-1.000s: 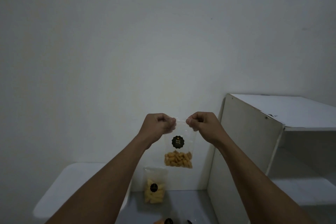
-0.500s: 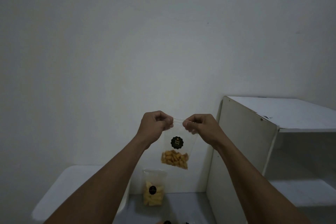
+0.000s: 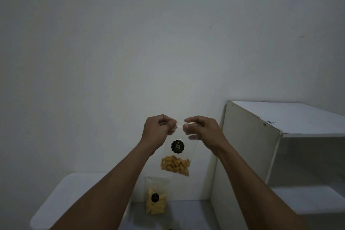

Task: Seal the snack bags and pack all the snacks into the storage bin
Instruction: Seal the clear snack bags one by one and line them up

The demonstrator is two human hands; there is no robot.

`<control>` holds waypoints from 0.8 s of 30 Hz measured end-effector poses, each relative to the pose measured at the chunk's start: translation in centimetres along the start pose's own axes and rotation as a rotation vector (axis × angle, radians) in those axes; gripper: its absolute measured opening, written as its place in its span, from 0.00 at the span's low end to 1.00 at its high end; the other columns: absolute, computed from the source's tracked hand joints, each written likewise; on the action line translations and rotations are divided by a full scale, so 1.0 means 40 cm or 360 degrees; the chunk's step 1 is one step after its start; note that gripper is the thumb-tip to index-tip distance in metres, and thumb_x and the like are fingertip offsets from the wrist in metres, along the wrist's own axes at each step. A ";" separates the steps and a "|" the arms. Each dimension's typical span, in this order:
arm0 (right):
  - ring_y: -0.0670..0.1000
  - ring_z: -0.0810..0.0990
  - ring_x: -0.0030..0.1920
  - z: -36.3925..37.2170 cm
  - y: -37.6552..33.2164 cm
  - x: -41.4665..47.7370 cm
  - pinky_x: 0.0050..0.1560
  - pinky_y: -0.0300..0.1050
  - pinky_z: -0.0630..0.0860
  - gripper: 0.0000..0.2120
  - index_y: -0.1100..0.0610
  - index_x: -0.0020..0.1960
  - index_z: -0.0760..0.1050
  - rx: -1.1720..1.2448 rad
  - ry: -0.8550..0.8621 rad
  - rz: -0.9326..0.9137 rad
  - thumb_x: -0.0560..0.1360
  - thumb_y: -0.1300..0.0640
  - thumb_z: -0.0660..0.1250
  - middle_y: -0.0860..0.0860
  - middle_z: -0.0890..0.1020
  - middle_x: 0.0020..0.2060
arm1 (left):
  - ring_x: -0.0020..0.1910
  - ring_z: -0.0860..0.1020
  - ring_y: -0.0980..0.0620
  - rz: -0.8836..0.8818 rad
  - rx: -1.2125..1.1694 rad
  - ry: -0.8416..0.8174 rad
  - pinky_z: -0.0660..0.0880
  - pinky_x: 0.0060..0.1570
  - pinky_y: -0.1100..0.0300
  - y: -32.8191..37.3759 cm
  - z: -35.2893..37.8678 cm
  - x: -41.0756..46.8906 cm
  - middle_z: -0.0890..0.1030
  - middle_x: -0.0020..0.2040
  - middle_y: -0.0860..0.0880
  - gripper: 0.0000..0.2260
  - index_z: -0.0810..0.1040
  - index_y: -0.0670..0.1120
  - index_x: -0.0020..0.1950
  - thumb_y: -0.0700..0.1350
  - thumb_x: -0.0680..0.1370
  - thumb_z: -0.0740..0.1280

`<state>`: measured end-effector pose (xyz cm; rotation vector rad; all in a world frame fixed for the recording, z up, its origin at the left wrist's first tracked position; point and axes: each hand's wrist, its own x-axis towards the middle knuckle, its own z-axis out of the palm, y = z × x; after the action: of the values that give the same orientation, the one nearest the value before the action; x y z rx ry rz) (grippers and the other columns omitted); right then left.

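While the left hand [image 3: 158,130] and right hand [image 3: 202,130] pinch its top edge, a clear snack bag [image 3: 176,155] hangs in the air

Held up in front of the pale wall [image 3: 130,43], the clear snack bag hangs slightly tilted, its lower end swung toward the right. Orange snack pieces [image 3: 175,166] fill its bottom, and a round black sticker [image 3: 177,146] sits above them. The left hand grips the top left corner with fingers curled tight. The right hand grasps the top right corner between thumb and forefinger, and its other fingers show through the plastic behind the bag. The two hands are close together, with a short stretch of the bag's mouth between them. Whether that mouth is sealed cannot be told.

Below, a second bag [image 3: 155,198] of paler yellow snacks with the same black sticker stands upright on a grey surface [image 3: 186,214], against the wall. A white rounded-corner surface [image 3: 61,192] lies to its left, under the left forearm. A white shelf unit [image 3: 252,145] stands at the right.
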<state>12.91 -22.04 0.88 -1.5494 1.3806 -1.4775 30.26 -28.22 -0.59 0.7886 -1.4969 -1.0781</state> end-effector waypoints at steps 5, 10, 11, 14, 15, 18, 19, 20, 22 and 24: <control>0.53 0.84 0.39 -0.016 -0.004 -0.003 0.45 0.47 0.83 0.05 0.69 0.48 0.81 0.0100 0.0064 -0.0007 0.75 0.66 0.70 0.62 0.85 0.39 | 0.41 0.83 0.50 -0.0139 -0.0200 -0.0063 0.79 0.40 0.61 0.015 -0.007 0.002 0.85 0.44 0.42 0.07 0.82 0.38 0.49 0.42 0.78 0.70; 0.51 0.83 0.37 -0.017 -0.022 -0.005 0.43 0.47 0.83 0.04 0.68 0.47 0.81 -0.0008 0.0030 -0.0008 0.76 0.66 0.69 0.59 0.85 0.38 | 0.39 0.82 0.51 -0.0102 -0.0147 -0.0129 0.80 0.40 0.62 0.024 0.013 -0.004 0.85 0.42 0.41 0.06 0.84 0.38 0.47 0.41 0.77 0.71; 0.51 0.84 0.38 -0.015 -0.023 -0.006 0.44 0.47 0.83 0.05 0.67 0.48 0.80 0.0018 0.0004 0.0011 0.77 0.65 0.69 0.59 0.85 0.39 | 0.37 0.82 0.52 -0.0062 -0.0108 -0.0084 0.80 0.40 0.63 0.025 0.014 -0.003 0.85 0.40 0.42 0.05 0.84 0.38 0.46 0.40 0.77 0.71; 0.51 0.84 0.39 -0.010 -0.022 -0.013 0.43 0.47 0.83 0.05 0.65 0.47 0.80 -0.0032 -0.0003 -0.0007 0.77 0.62 0.69 0.59 0.85 0.40 | 0.36 0.83 0.52 0.0035 0.0052 -0.0061 0.80 0.40 0.63 0.029 0.019 -0.005 0.86 0.39 0.44 0.05 0.85 0.40 0.46 0.41 0.77 0.71; 0.51 0.84 0.38 -0.010 -0.023 -0.012 0.42 0.45 0.83 0.05 0.64 0.46 0.80 -0.0092 0.0028 -0.0037 0.77 0.63 0.69 0.58 0.85 0.39 | 0.37 0.83 0.52 0.0051 0.0081 -0.0091 0.80 0.41 0.61 0.030 0.021 -0.007 0.86 0.39 0.44 0.06 0.85 0.40 0.47 0.42 0.78 0.71; 0.49 0.81 0.34 -0.012 -0.032 -0.010 0.40 0.42 0.81 0.05 0.63 0.43 0.81 -0.0188 0.0140 -0.0112 0.77 0.63 0.69 0.56 0.83 0.34 | 0.41 0.84 0.51 0.0005 0.0011 -0.0204 0.82 0.46 0.57 0.035 0.022 -0.013 0.86 0.43 0.44 0.08 0.84 0.40 0.49 0.44 0.78 0.71; 0.50 0.82 0.34 -0.012 -0.034 -0.010 0.40 0.42 0.82 0.05 0.63 0.43 0.81 -0.0162 0.0141 -0.0113 0.76 0.63 0.70 0.56 0.84 0.34 | 0.42 0.84 0.50 0.0001 -0.0003 -0.0208 0.82 0.47 0.57 0.037 0.020 -0.011 0.86 0.43 0.44 0.08 0.84 0.40 0.48 0.44 0.77 0.71; 0.51 0.83 0.35 -0.013 -0.033 -0.013 0.41 0.43 0.83 0.05 0.64 0.44 0.82 -0.0118 0.0114 -0.0098 0.76 0.62 0.70 0.57 0.85 0.36 | 0.42 0.85 0.48 0.0017 0.0009 -0.0180 0.82 0.47 0.57 0.037 0.015 -0.006 0.86 0.42 0.43 0.07 0.84 0.40 0.47 0.43 0.76 0.72; 0.53 0.86 0.40 -0.014 -0.027 -0.020 0.45 0.46 0.84 0.06 0.65 0.47 0.82 -0.0044 0.0031 -0.0056 0.76 0.61 0.71 0.57 0.86 0.39 | 0.40 0.85 0.48 0.0047 0.0081 -0.0112 0.81 0.46 0.57 0.034 0.003 0.001 0.86 0.39 0.43 0.06 0.85 0.39 0.46 0.43 0.75 0.74; 0.54 0.86 0.42 -0.013 -0.017 -0.025 0.46 0.48 0.84 0.06 0.65 0.48 0.82 -0.0059 -0.0002 -0.0025 0.77 0.61 0.70 0.57 0.87 0.40 | 0.39 0.85 0.50 0.0018 0.0170 -0.0134 0.81 0.46 0.57 0.027 -0.003 0.003 0.87 0.39 0.45 0.07 0.85 0.40 0.47 0.44 0.75 0.74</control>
<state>12.77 -20.77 1.27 -1.5871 1.4060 -1.4676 30.44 -27.97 0.47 0.8161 -1.6392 -1.0408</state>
